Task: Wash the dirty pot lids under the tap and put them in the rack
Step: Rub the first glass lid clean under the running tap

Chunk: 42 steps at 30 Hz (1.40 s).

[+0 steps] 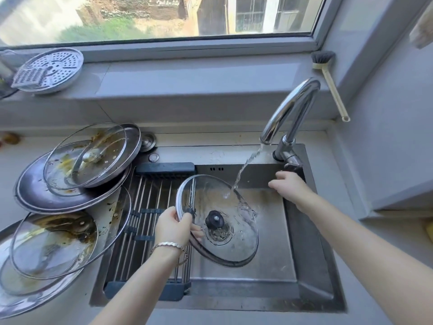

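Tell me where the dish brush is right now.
In the head view, the brush is at far right, bristles up, at the right end of the window sill, just right of the tap.

You are working in bright daylight that comes through the window [164, 17] beyond the far edge of the desk [257, 317]. The scene outside is washed out and soft. A hard white glare runs along the curve of the tap [290, 106], and the wet glass lid [225, 231] glints. The right and near walls of the sink [311, 266] lie in shade. Your wide lens bows the window frame and stretches the corners, and detail is slightly soft throughout.
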Each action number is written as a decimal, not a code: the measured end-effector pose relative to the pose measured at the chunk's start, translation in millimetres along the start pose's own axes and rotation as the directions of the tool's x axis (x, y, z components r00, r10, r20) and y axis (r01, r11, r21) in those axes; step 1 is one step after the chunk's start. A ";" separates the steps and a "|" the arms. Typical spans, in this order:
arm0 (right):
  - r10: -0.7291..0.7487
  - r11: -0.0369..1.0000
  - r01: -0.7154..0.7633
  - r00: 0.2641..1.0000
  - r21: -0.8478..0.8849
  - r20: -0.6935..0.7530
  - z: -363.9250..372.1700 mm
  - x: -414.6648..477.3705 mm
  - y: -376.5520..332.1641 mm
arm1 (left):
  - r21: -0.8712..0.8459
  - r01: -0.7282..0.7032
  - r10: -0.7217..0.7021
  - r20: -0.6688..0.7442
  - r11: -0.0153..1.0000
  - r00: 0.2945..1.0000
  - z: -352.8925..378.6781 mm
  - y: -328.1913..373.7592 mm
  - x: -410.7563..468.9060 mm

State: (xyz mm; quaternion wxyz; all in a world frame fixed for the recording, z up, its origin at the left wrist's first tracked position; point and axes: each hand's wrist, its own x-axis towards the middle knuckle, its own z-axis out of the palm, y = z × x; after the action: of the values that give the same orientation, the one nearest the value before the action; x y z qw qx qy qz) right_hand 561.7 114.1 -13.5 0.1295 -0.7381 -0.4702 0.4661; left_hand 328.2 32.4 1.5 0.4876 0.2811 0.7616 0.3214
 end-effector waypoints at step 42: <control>0.296 0.458 -0.147 0.955 0.877 0.005 44.2 -95.6 35.5 | 0.061 0.223 -0.231 0.191 0.973 0.954 -33.9 -50.0 -27.8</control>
State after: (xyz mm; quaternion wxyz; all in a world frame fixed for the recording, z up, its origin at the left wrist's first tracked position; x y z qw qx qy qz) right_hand 534.4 6.7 -5.2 0.4562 -0.6582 -0.0597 0.5958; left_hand 301.3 -27.2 -10.3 0.5886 0.2314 0.7429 0.2192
